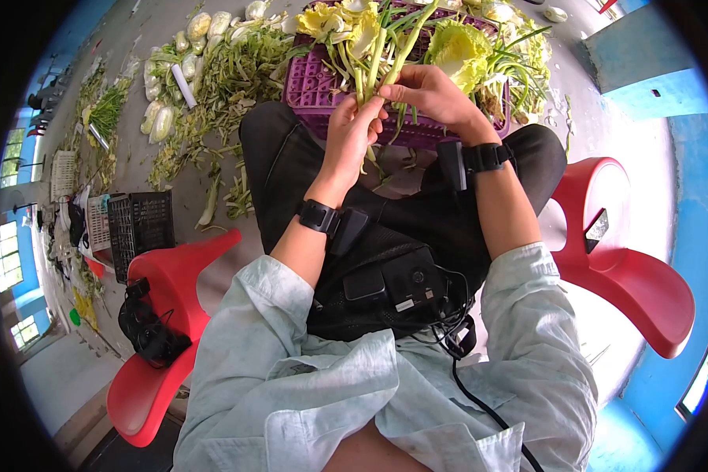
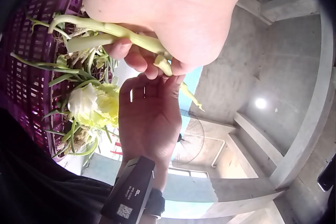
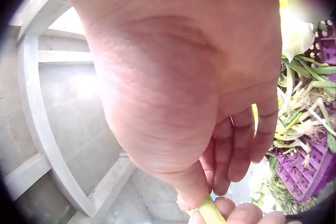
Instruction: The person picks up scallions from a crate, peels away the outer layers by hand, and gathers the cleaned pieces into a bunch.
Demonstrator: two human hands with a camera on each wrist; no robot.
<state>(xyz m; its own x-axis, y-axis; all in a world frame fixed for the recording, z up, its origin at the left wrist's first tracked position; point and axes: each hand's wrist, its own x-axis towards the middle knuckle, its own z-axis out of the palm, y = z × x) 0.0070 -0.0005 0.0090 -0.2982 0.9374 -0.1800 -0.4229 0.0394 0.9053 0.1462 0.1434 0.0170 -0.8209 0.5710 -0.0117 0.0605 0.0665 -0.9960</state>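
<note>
My left hand (image 1: 350,138) grips pale green stalks (image 1: 405,51) over the near edge of a purple plastic crate (image 1: 305,86). Close against it, my right hand (image 1: 436,96) pinches a stalk between thumb and fingers. Seen from the left wrist, the long stalks (image 2: 107,28) run out past the left fingers, and a short broken end (image 2: 164,65) shows where both hands meet. From the right wrist, a yellow-green stalk (image 3: 211,212) sits at the right thumb tip. Yellowish leaves (image 1: 362,33), a large lettuce-like leaf (image 1: 458,55) and rooted green onions (image 3: 299,116) lie on the crate.
Leafy trimmings (image 1: 248,75) and pale cabbages (image 1: 163,123) cover the floor to the left. A red stool (image 1: 161,275) with black gear stands left, another red stool (image 1: 606,193) with a phone-like object right. A black crate (image 1: 140,228) is beyond the left stool.
</note>
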